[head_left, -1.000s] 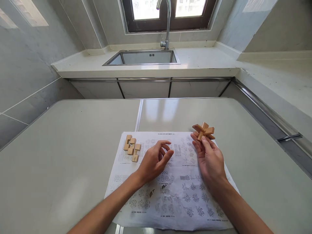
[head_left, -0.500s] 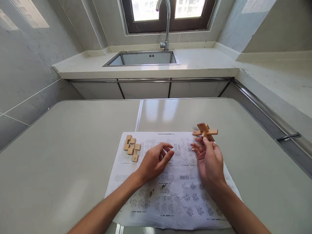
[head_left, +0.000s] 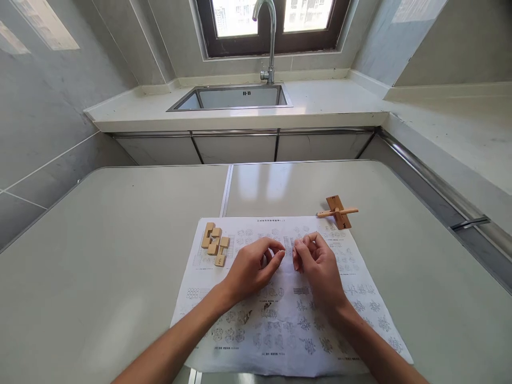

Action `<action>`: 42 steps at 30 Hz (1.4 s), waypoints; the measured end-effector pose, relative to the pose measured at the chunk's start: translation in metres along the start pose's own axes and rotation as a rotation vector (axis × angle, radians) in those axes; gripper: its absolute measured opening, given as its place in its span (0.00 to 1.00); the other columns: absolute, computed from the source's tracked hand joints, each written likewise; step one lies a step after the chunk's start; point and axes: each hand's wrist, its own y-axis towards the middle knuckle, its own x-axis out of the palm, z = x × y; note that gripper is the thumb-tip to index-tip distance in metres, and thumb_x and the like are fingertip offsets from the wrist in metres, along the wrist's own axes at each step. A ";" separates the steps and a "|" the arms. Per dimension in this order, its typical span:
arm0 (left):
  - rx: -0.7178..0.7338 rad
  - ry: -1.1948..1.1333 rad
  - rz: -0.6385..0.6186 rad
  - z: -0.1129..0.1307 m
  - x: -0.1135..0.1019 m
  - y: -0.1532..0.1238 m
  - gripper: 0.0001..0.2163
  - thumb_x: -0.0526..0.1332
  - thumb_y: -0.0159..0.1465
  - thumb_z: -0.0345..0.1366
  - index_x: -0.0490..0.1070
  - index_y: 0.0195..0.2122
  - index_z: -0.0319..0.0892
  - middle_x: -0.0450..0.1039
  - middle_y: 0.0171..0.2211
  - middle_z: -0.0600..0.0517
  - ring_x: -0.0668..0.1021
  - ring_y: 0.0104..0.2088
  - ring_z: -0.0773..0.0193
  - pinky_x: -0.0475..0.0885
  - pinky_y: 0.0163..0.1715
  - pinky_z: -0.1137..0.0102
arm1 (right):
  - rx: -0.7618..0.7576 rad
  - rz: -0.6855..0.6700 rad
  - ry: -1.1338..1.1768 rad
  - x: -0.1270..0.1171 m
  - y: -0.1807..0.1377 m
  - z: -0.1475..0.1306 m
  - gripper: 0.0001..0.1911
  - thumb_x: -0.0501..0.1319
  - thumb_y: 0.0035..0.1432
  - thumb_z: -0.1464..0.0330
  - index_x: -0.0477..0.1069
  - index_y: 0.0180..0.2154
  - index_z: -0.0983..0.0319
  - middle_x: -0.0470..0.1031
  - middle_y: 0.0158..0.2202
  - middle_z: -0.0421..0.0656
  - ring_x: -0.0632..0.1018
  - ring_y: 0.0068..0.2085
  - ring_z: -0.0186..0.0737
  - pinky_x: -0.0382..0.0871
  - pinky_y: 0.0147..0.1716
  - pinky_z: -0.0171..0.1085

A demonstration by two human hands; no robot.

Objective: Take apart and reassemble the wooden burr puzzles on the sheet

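My left hand (head_left: 256, 266) hovers over the middle of the printed paper sheet (head_left: 280, 354), its fingers curled in and the thumb tip close to the index fingertip. Nothing shows in it. Just across a small gap, my right hand (head_left: 320, 272) has its thumb and fingers drawn together, with no object visible between them. Beyond it, at the sheet's top right corner, lies a cross-shaped assembly of interlocked wooden pieces (head_left: 338, 212), untouched. Several loose notched wooden puzzle pieces (head_left: 213, 245) lie in a cluster on the sheet's upper left.
The sheet, covered in small line drawings, lies on a pale table (head_left: 100, 256) with a seam strip (head_left: 226, 192). Past the table stands a white counter (head_left: 332, 101) with a sink (head_left: 236, 96) and a faucet (head_left: 272, 48). A metal rail (head_left: 432, 181) runs along the right.
My right hand has let go of the wooden cross assembly and moved left towards my left hand, its fingers closing. The assembly now rests tilted differently. My left fingers have curled slightly closer to the thumb.
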 end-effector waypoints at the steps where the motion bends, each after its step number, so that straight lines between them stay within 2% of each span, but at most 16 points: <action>1: 0.013 0.010 0.005 0.000 0.000 0.000 0.10 0.59 0.75 0.40 0.76 0.45 0.42 0.81 0.33 0.51 0.78 0.28 0.65 0.72 0.29 0.71 | -0.010 -0.008 -0.006 0.000 0.000 0.001 0.22 0.67 0.66 0.53 0.60 0.30 0.56 0.69 0.24 0.35 0.68 0.25 0.35 0.65 0.27 0.35; 5: 0.099 0.099 0.043 0.002 0.003 -0.003 0.08 0.58 0.75 0.37 0.76 0.45 0.42 0.81 0.36 0.50 0.79 0.30 0.65 0.73 0.32 0.70 | -0.036 -0.034 -0.052 0.001 0.000 0.006 0.24 0.67 0.65 0.51 0.58 0.30 0.56 0.67 0.22 0.34 0.67 0.23 0.34 0.63 0.25 0.34; 8: 0.209 0.148 0.073 0.008 0.000 -0.003 0.07 0.59 0.74 0.36 0.75 0.46 0.43 0.80 0.39 0.48 0.80 0.35 0.62 0.76 0.38 0.67 | -0.055 -0.044 -0.083 0.001 -0.001 0.008 0.23 0.66 0.66 0.51 0.58 0.30 0.56 0.63 0.21 0.32 0.63 0.23 0.34 0.60 0.23 0.34; 11: 0.298 0.215 0.133 0.013 -0.011 -0.002 0.05 0.61 0.73 0.35 0.75 0.47 0.43 0.79 0.44 0.46 0.80 0.44 0.57 0.77 0.46 0.62 | -0.075 -0.046 -0.097 0.001 -0.001 0.008 0.23 0.67 0.65 0.52 0.57 0.29 0.56 0.58 0.21 0.31 0.59 0.23 0.33 0.55 0.22 0.33; 14: 0.320 0.364 0.194 0.013 -0.032 -0.006 0.06 0.62 0.72 0.34 0.74 0.49 0.44 0.78 0.47 0.46 0.79 0.49 0.54 0.74 0.51 0.58 | -0.098 -0.049 -0.122 0.002 -0.001 0.008 0.23 0.66 0.65 0.53 0.56 0.29 0.56 0.55 0.22 0.31 0.57 0.23 0.32 0.51 0.21 0.33; 17: 0.293 0.486 0.189 0.006 -0.059 -0.015 0.10 0.64 0.71 0.37 0.73 0.52 0.44 0.77 0.51 0.45 0.77 0.53 0.51 0.71 0.56 0.55 | -0.134 -0.049 -0.145 0.003 -0.001 0.008 0.23 0.66 0.65 0.55 0.55 0.28 0.56 0.54 0.23 0.31 0.56 0.23 0.32 0.49 0.22 0.33; 20: 0.162 0.492 0.174 -0.004 -0.085 -0.027 0.14 0.65 0.71 0.41 0.72 0.55 0.45 0.75 0.55 0.45 0.74 0.58 0.49 0.72 0.58 0.53 | -0.155 -0.062 -0.156 0.002 -0.001 0.009 0.22 0.65 0.65 0.57 0.55 0.28 0.56 0.53 0.22 0.31 0.55 0.23 0.32 0.49 0.22 0.34; 23: 0.011 0.460 0.120 -0.016 -0.106 -0.034 0.25 0.68 0.66 0.50 0.68 0.62 0.48 0.70 0.63 0.45 0.69 0.64 0.44 0.73 0.59 0.50 | -0.171 -0.076 -0.184 0.002 -0.001 0.011 0.21 0.63 0.66 0.58 0.54 0.28 0.55 0.53 0.22 0.31 0.55 0.23 0.33 0.49 0.22 0.34; 25: -0.021 0.477 0.021 -0.023 -0.116 -0.036 0.35 0.70 0.63 0.54 0.63 0.67 0.49 0.66 0.67 0.45 0.66 0.67 0.43 0.73 0.60 0.51 | -0.186 -0.082 -0.202 0.002 -0.001 0.012 0.20 0.62 0.66 0.58 0.54 0.28 0.55 0.52 0.22 0.30 0.55 0.23 0.33 0.49 0.22 0.34; 28: 0.023 0.580 -0.075 -0.032 -0.125 -0.036 0.38 0.71 0.61 0.57 0.63 0.68 0.48 0.67 0.67 0.43 0.68 0.66 0.42 0.70 0.63 0.49 | -0.218 -0.094 -0.230 0.002 0.000 0.013 0.19 0.61 0.67 0.59 0.53 0.28 0.55 0.52 0.22 0.30 0.55 0.23 0.32 0.50 0.22 0.34; 34: 0.116 0.747 -0.102 -0.043 -0.128 -0.028 0.38 0.70 0.59 0.62 0.68 0.64 0.45 0.74 0.61 0.41 0.74 0.59 0.41 0.71 0.59 0.49 | -0.246 -0.112 -0.258 0.003 0.000 0.014 0.19 0.60 0.67 0.59 0.54 0.28 0.56 0.54 0.22 0.31 0.57 0.23 0.32 0.51 0.23 0.34; 42: 0.166 0.661 -0.079 -0.051 -0.118 -0.023 0.32 0.70 0.60 0.60 0.73 0.59 0.46 0.74 0.59 0.42 0.78 0.56 0.45 0.75 0.55 0.55 | -0.253 -0.125 -0.294 0.004 -0.002 0.011 0.18 0.59 0.67 0.60 0.54 0.28 0.56 0.54 0.22 0.31 0.57 0.23 0.32 0.51 0.23 0.34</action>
